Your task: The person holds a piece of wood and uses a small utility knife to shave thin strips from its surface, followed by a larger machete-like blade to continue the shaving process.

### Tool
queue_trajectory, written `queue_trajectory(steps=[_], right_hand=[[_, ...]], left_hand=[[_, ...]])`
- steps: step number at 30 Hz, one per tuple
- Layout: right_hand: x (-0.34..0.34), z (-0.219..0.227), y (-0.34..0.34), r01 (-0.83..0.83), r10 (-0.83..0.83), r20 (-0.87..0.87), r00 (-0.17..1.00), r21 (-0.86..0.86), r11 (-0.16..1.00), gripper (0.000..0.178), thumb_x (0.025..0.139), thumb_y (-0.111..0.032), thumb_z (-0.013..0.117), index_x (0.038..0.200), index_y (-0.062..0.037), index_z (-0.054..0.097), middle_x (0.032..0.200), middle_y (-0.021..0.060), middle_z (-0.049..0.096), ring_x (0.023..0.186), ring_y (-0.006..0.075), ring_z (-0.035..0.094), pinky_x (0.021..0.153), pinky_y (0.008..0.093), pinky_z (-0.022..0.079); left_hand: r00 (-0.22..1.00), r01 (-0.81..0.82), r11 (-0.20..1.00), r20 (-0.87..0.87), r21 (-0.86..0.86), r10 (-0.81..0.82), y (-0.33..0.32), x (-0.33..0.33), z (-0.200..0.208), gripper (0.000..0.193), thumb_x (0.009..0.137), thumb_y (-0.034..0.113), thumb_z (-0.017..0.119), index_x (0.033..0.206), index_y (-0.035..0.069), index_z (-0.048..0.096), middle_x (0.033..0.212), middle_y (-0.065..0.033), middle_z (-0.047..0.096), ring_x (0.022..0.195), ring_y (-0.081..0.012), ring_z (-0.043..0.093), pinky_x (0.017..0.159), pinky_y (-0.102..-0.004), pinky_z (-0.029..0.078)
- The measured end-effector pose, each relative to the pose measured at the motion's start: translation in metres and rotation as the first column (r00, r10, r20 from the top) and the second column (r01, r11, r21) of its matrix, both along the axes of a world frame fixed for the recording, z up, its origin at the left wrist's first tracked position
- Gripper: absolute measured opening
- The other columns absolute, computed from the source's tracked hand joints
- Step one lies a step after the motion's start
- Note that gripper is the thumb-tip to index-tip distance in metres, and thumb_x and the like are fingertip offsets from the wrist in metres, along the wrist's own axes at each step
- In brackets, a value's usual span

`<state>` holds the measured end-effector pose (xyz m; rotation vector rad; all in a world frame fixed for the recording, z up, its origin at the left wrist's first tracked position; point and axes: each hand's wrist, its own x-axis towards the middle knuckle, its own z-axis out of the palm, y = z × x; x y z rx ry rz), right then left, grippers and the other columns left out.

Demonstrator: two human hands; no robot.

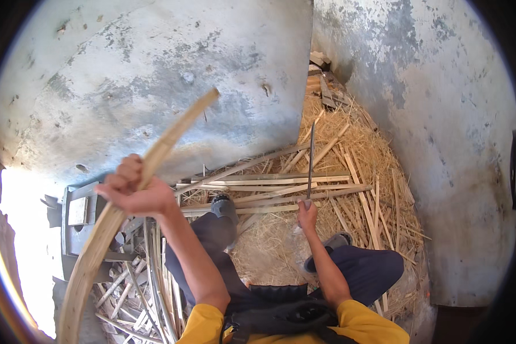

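A long, pale split bamboo strip (175,131) slants up from the lower left. My left hand (133,186) is closed around it at chest height, well above the floor. On the right, my right hand (307,215) grips the lower end of a long-bladed knife (311,152). Its thin dark blade points away from me, seen nearly edge-on, so its exact shape does not show. Knife and bamboo strip are apart. Most of the knife's handle is hidden inside my fist.
Several bamboo strips (292,179) lie across the floor beyond my feet, among straw-like shavings (269,243). More strips (155,275) are heaped at the lower left, beside a dark box-like frame (77,232). Worn pale walls (241,63) rise ahead and at the right.
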<state>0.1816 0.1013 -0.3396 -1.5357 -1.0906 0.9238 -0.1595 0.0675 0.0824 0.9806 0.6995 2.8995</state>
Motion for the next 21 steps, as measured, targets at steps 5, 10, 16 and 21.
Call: queue_trajectory(steps=[5, 10, 16, 21], right_hand=[[-0.022, 0.061, 0.016, -0.087, 0.059, 0.133, 0.989, 0.216, 0.972, 0.028, 0.101, -0.022, 0.075, 0.083, -0.0040, 0.062, 0.060, 0.0010, 0.056, 0.052, 0.0124, 0.053, 0.052, 0.0338, 0.042], [-0.046, 0.155, 0.041, -0.332, 0.288, 0.231, 0.929, 0.179, 0.926, 0.038, 0.098, -0.029, 0.077, 0.111, 0.0067, 0.070, 0.068, 0.0169, 0.067, 0.062, 0.0266, 0.069, 0.064, 0.0410, 0.053], [-0.105, 0.243, 0.114, -0.561, 0.376, 0.458, 0.806, 0.388, 0.731, 0.043, 0.098, -0.033, 0.073, 0.117, 0.0059, 0.069, 0.075, 0.0295, 0.068, 0.078, 0.0508, 0.070, 0.069, 0.0497, 0.055], [-0.147, 0.285, 0.158, -0.697, 0.511, 0.506, 0.695, 0.298, 0.653, 0.040, 0.096, -0.031, 0.073, 0.115, 0.0035, 0.068, 0.076, 0.0301, 0.068, 0.079, 0.0508, 0.070, 0.070, 0.0520, 0.055]], left_hand=[[0.991, -0.094, 0.975, -0.079, 0.201, 0.112, 0.008, -0.019, 0.053, 0.055, 0.116, 0.041, 0.035, 0.066, 0.021, 0.023, 0.060, 0.0031, 0.018, 0.061, -0.0148, 0.028, 0.079, -0.0382, 0.043], [0.995, -0.093, 0.982, -0.032, 0.166, 0.100, 0.047, -0.019, 0.031, 0.060, 0.118, 0.049, 0.035, 0.069, 0.018, 0.020, 0.060, 0.0035, 0.017, 0.061, -0.0142, 0.022, 0.070, -0.0335, 0.034], [0.984, -0.058, 0.987, -0.159, 0.149, 0.082, 0.050, -0.003, 0.021, 0.060, 0.117, 0.047, 0.037, 0.068, 0.018, 0.021, 0.062, 0.0028, 0.016, 0.064, -0.0164, 0.024, 0.074, -0.0357, 0.036], [0.987, -0.068, 0.980, -0.128, 0.188, 0.093, 0.047, -0.003, 0.002, 0.059, 0.117, 0.047, 0.035, 0.068, 0.018, 0.020, 0.063, 0.0032, 0.015, 0.065, -0.0169, 0.023, 0.074, -0.0349, 0.036]])
